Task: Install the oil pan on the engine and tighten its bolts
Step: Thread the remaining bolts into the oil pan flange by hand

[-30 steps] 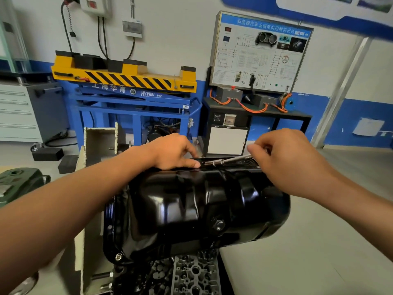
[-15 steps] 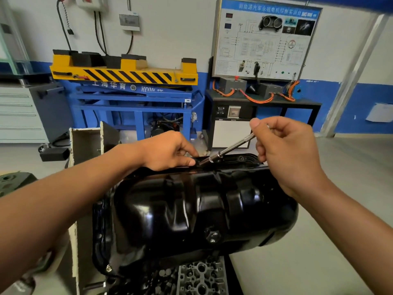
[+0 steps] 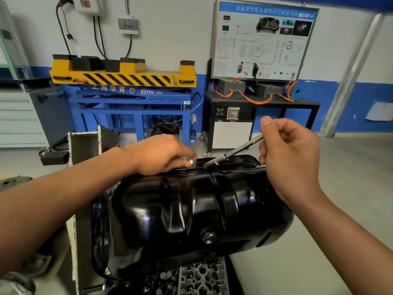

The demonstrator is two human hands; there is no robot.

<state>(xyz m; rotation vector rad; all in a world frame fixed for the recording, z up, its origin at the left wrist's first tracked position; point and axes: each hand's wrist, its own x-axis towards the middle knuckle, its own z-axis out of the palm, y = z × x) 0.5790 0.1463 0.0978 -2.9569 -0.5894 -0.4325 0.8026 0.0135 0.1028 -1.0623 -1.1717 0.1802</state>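
fingers (image 3: 180, 162) of my left hand (image 3: 161, 154) pinch a small silver bolt (image 3: 190, 161) at the far flange of the glossy black steel oil pan (image 3: 191, 209); my right hand (image 3: 291, 158) grips a slim chrome socket driver (image 3: 231, 153), slanting down-left, its tip just right of the bolt.

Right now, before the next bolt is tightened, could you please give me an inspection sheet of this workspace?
Surface: grey floor; no table seen.
Job's things: black oil pan sits on the engine; drain plug fitted.
Clutter: black box on the floor.
Hands: left hand pinches a silver bolt at the pan's far edge; right hand grips a socket driver, socket end near that bolt.
Cables: orange cables on the black bench; black cables down the wall.
Surroundings: yellow lift table, training panel, grey drawer cabinet.
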